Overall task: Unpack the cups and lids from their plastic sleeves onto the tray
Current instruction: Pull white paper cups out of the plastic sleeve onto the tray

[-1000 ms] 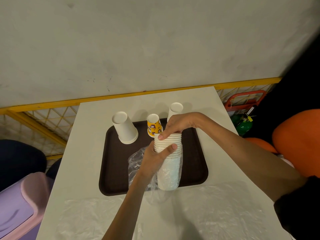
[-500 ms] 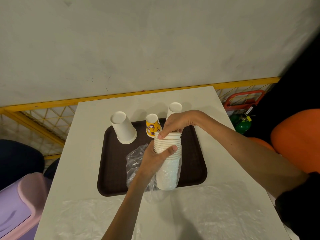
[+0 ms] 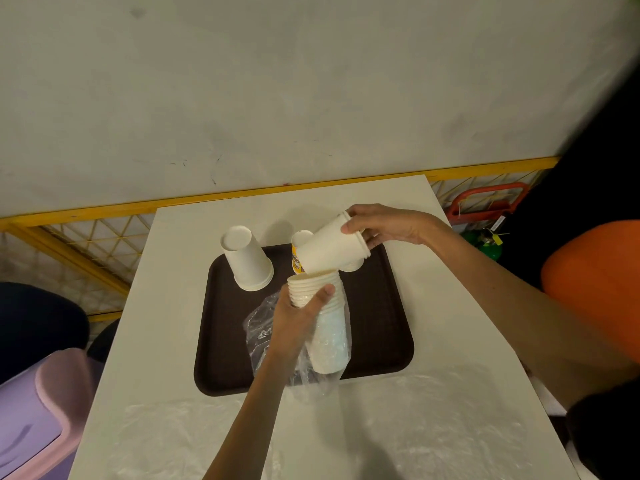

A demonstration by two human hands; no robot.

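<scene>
Paper cup (image 3: pixel 330 251): newly lifted off the stack (image 3: pixel 327 330), tilted over the far edge of the tray (image 3: pixel 381 323), right hand (image 3: pixel 388 225) gripping its rim. Remaining stack: upright by the tray's near edge, plastic sleeve (image 3: pixel 261 327) pushed down, left hand (image 3: pixel 298 317) clasping it; many cups left to unpack

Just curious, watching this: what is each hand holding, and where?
The left hand grips the cup stack near its top rims; the right hand holds a tilted white cup by its rim.

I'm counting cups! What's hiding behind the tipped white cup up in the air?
Behind the tipped cup, a yellow printed cup peeks out left, and another white cup shows its rim below. Most of both is covered.
</scene>
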